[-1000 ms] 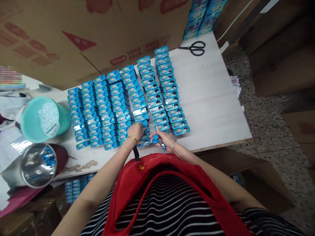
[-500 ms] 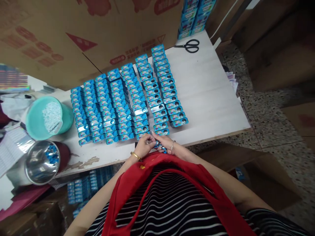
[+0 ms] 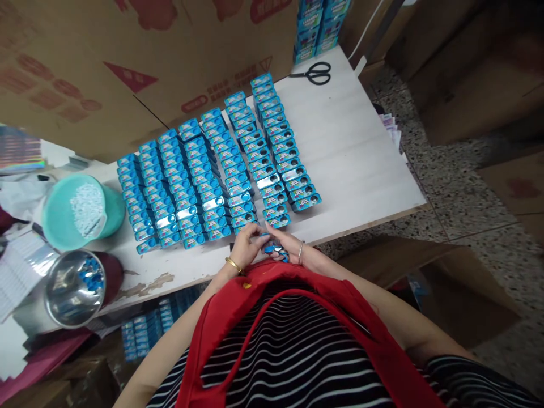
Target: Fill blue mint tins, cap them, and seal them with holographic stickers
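Since a second ago, the left hand [image 3: 246,245] has come off the front of the blue rows and joined the right hand [image 3: 285,245] at the near edge of the bench [image 3: 361,164]; both now close around one small blue tin [image 3: 272,247], the fingers of each curled on it, with only a sliver of blue showing between them. Half a second ago they were already together, so little has changed since then beyond the view drifting.

Far left of the fingers stands one teal bucket [image 3: 79,211] of small white pieces, and nearer the body, one shiny steel bowl [image 3: 74,286] with a few blue pieces inside. Just beyond the fingers lie the rows of blue tins [image 3: 212,170], seven columns running away from the hands, packed side by side; the exact number per column is too dense to count. Their labels are too small to read. Behind them leans one large cardboard carton [image 3: 148,62] printed with red marks and a red triangle; the lettering is illegible. Far beyond the fingers and to the right lies one pair of black scissors [image 3: 312,73], beside a stack of blue boxes [image 3: 317,25]. Each wrist wears one bangle.
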Demonstrator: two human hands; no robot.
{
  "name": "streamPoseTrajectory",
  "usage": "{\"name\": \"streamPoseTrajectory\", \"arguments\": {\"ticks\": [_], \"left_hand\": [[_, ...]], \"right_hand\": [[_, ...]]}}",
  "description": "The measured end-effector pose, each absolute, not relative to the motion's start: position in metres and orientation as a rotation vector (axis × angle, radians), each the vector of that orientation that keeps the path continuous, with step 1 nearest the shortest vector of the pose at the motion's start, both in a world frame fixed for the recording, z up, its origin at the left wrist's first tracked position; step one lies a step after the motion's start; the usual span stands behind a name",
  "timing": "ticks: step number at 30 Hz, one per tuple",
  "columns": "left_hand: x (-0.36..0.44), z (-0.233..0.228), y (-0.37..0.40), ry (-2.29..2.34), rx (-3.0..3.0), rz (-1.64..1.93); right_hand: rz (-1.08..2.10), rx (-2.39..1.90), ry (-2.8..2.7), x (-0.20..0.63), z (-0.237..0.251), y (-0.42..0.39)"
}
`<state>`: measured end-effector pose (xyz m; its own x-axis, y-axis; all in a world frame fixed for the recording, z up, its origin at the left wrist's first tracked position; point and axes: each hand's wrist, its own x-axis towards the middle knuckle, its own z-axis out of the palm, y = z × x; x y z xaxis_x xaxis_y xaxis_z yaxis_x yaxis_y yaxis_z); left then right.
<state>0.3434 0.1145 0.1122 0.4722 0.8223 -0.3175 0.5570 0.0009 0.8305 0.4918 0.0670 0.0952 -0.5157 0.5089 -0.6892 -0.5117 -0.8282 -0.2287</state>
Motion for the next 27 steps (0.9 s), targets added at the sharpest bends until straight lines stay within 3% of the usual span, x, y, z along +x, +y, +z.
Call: {"name": "streamPoseTrajectory", "arguments": {"ticks": [7, 14, 18, 22, 27], "left_hand": [[0.339, 0.090, 0.170, 1.655, 1.720, 0.024], [0.353, 0.080, 0.206, 1.662, 1.889, -0.634], [0.353, 0.079, 0.217, 1.662, 1.898, -0.796], [0.351, 0.085, 0.210, 1.662, 1.983, -0.793], [0.353, 0.097, 0.166, 1.331, 2.046, -0.204]], "right_hand": [[2.249, -0.968, 0.047, 0.503, 0.098, 0.054], [2.067, -1.136, 0.043, 0.507, 0.083, 0.044], [1.909, -1.197, 0.001, 0.503, 0.083, 0.049], [1.866, -1.206, -0.027, 0.500, 0.084, 0.057], [1.849, -1.171, -0.001, 0.499, 0.083, 0.061]]}}
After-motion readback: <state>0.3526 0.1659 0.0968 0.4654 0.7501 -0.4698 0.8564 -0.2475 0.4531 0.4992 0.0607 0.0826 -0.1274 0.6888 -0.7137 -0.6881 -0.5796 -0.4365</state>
